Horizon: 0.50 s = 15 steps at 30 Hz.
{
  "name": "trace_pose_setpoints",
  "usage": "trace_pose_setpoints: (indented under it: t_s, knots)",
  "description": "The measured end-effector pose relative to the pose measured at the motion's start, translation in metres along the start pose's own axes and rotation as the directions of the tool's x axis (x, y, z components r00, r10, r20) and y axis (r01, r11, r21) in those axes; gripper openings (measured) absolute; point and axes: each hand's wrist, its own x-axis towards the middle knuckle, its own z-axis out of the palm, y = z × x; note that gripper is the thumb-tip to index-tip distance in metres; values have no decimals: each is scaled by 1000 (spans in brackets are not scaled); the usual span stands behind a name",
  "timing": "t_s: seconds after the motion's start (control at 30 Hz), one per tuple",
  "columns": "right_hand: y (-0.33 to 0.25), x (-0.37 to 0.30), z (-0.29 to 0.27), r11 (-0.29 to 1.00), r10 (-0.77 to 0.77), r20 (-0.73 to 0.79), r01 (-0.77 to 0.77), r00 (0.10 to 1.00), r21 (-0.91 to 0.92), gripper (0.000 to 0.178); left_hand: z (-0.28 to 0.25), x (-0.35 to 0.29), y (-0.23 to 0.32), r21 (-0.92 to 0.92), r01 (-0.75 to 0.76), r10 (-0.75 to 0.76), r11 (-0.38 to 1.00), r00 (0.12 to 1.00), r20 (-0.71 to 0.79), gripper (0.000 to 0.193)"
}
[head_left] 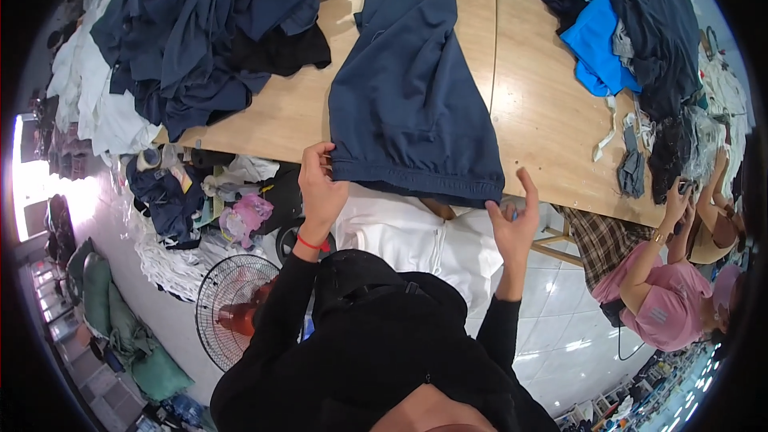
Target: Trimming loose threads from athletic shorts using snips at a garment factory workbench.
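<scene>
A pair of dark navy elastic-waist shorts [408,96] lies on the wooden table, its gathered waistband toward me and overhanging the near edge. At the waistband's left end, my left hand [318,188] is closed, gripping the cloth between fingers and thumb. My right hand [516,228] is at the right corner of the waistband. Its thumb tip touches the cloth there, while the index finger stretches up and apart from it. The far end of the shorts lies in uneven, pointed folds.
A large heap of navy garments [208,32] covers the table's left part. Blue and dark clothes [600,40] pile up at the far right. A standing fan [236,312] is beside my left arm. A co-worker in a pink shirt [664,292] works at the right, beside another person.
</scene>
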Motion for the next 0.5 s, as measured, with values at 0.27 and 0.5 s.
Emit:
trace_pose_setpoints:
  t_s: [0.27,0.5]
  knots:
    - [-127,4,29,905,-396,163,354,904,235,72,28,35,159,-311,-618,667,722,741,78,48]
    - [-140,7,9,809,-584,91,587,807,-15,60,36,26,161,-492,-555,705,671,683,191,67]
